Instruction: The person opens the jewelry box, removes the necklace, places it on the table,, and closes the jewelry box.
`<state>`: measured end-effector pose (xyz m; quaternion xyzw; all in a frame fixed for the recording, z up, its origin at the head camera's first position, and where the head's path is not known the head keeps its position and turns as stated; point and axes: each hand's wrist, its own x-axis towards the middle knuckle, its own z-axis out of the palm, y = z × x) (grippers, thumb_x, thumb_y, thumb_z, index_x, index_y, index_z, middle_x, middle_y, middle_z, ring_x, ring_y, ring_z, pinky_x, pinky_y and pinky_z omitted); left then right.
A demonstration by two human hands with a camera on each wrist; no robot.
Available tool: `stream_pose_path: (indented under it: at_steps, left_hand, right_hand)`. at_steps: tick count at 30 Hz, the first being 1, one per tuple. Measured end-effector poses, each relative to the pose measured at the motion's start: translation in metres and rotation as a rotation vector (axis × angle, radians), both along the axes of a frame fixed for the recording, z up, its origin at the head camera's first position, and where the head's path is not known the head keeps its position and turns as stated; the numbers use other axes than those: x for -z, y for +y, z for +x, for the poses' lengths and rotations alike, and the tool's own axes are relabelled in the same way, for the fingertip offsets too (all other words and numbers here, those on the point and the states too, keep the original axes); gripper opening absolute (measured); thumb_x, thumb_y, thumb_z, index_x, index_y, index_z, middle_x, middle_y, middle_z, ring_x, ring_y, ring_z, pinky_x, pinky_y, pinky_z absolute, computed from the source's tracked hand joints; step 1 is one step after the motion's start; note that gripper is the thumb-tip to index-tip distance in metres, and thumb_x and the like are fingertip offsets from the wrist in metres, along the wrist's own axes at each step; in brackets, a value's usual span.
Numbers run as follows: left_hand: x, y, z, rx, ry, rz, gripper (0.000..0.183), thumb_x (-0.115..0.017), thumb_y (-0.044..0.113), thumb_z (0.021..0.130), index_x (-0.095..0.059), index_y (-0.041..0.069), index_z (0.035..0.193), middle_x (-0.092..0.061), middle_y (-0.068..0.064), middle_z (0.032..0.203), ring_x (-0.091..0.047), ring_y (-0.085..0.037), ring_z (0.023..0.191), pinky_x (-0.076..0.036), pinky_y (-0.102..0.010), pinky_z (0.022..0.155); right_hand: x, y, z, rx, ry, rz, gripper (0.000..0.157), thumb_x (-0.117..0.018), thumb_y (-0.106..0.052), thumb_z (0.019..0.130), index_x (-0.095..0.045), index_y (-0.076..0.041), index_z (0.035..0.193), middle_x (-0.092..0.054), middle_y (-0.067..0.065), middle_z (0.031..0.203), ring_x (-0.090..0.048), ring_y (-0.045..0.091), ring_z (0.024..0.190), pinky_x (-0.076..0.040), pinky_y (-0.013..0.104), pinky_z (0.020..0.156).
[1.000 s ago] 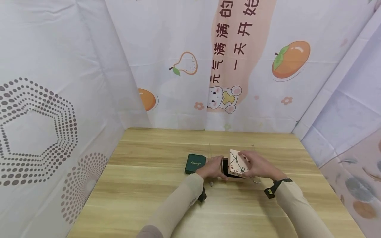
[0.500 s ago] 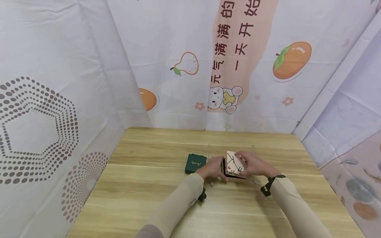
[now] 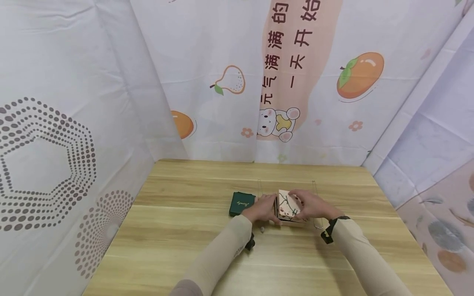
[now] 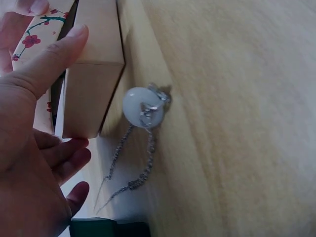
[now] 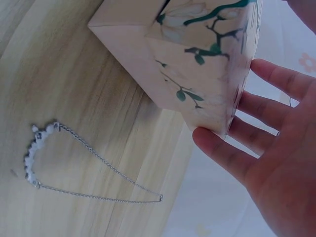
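My left hand (image 3: 263,209) holds the pale pink base (image 4: 96,74) of a small gift box, its thumb on the near side and fingers on the left end. With thumb and fingers, my right hand (image 3: 314,204) grips the cream lid (image 3: 286,203), printed with green branches and red flowers. The lid sits tilted over the base; a dark gap shows between them in the left wrist view. Left of the box lies a necklace with a round white pendant (image 4: 140,108). To its right is a silver chain necklace with a white beaded bar (image 5: 37,153).
A dark green box (image 3: 242,202) with gold lettering lies just left of my left hand on the wooden table (image 3: 177,230). Printed white curtains (image 3: 207,123) stand behind the table and at both sides.
My right hand has moved left and slightly down with the lid, which now covers more of the base's dark opening. My left hand has stayed on the base.
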<state>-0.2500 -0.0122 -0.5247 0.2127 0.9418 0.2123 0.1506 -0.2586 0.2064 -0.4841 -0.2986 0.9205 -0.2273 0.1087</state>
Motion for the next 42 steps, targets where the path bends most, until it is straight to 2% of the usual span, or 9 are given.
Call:
stream_pose_path:
  at_steps: [5,13,22,29,37,42]
  left_hand:
    - [0.001,0.0,0.002,-0.007,-0.026,0.039,0.124,-0.084,0.05,0.07,-0.008,0.007,0.157,-0.03,-0.005,0.16,-0.029,-0.026,0.146,-0.021,-0.047,0.117]
    - [0.004,-0.001,0.007,0.01,-0.025,0.005,0.126,-0.084,0.05,0.071,-0.003,0.009,0.158,-0.029,-0.006,0.16,-0.026,-0.025,0.147,-0.021,-0.048,0.118]
    - [0.005,0.001,0.006,-0.013,-0.018,0.019,0.128,-0.085,0.05,0.07,-0.003,0.007,0.157,-0.03,-0.006,0.16,-0.028,-0.025,0.146,-0.021,-0.047,0.118]
    - [0.008,0.0,0.004,-0.02,-0.035,0.056,0.133,-0.086,0.049,0.068,0.004,0.009,0.157,-0.029,-0.007,0.16,-0.026,-0.027,0.147,-0.015,-0.052,0.12]
    - [0.006,-0.002,0.002,-0.004,-0.011,0.057,0.132,-0.085,0.05,0.069,0.005,0.012,0.157,-0.031,-0.006,0.159,-0.029,-0.025,0.145,-0.019,-0.046,0.118]
    - [0.003,0.0,0.002,-0.016,-0.015,0.054,0.13,-0.086,0.049,0.069,0.003,0.014,0.158,-0.031,-0.004,0.159,-0.029,-0.025,0.145,-0.018,-0.047,0.119]
  right_hand:
    - [0.002,0.0,0.001,0.009,-0.017,0.011,0.086,-0.087,-0.029,0.063,-0.049,-0.002,0.136,-0.057,0.019,0.133,-0.056,0.029,0.112,-0.048,0.048,0.09]
    - [0.004,-0.001,0.002,0.01,-0.057,0.013,0.086,-0.087,-0.029,0.066,-0.048,-0.003,0.138,-0.054,0.021,0.137,-0.055,0.033,0.116,-0.047,0.051,0.091]
    - [0.001,-0.005,0.0,-0.019,-0.021,0.048,0.087,-0.088,-0.035,0.066,-0.049,-0.003,0.136,-0.053,0.021,0.137,-0.052,0.039,0.123,-0.045,0.056,0.095]
    - [-0.001,-0.008,-0.001,-0.034,-0.036,0.057,0.085,-0.088,-0.035,0.066,-0.05,-0.004,0.136,-0.056,0.019,0.134,-0.054,0.034,0.118,-0.047,0.051,0.092]
    - [-0.003,-0.01,-0.004,-0.042,-0.032,0.058,0.083,-0.088,-0.036,0.066,-0.052,-0.004,0.133,-0.059,0.016,0.129,-0.057,0.029,0.111,-0.048,0.045,0.086]
    - [-0.003,-0.008,-0.001,-0.029,-0.039,0.059,0.084,-0.088,-0.036,0.067,-0.051,-0.002,0.134,-0.059,0.017,0.129,-0.057,0.029,0.11,-0.049,0.045,0.085]
